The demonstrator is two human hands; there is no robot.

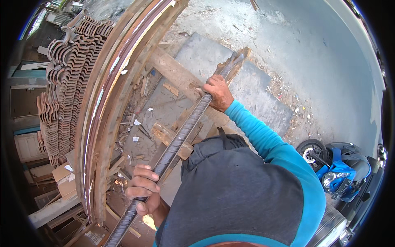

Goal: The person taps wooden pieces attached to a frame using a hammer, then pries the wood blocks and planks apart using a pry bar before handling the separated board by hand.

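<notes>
A long pry bar of ribbed steel slants from the lower left to the upper middle. Its far end looks flattened and lies against a splintered piece of wood. My right hand is wrapped round the bar near that end. Lower down, my left hand curls over the same bar, fingers across the top and thumb on the near side. Beneath the bar, a short wood block and a wooden beam cross at angles. The bar's near end runs out of view.
Long wooden frame pieces stand close on my left. Behind them are stacked clay roof tiles. Wood scraps and chips litter the floor around a grey sheet. A blue motorbike is parked at the right.
</notes>
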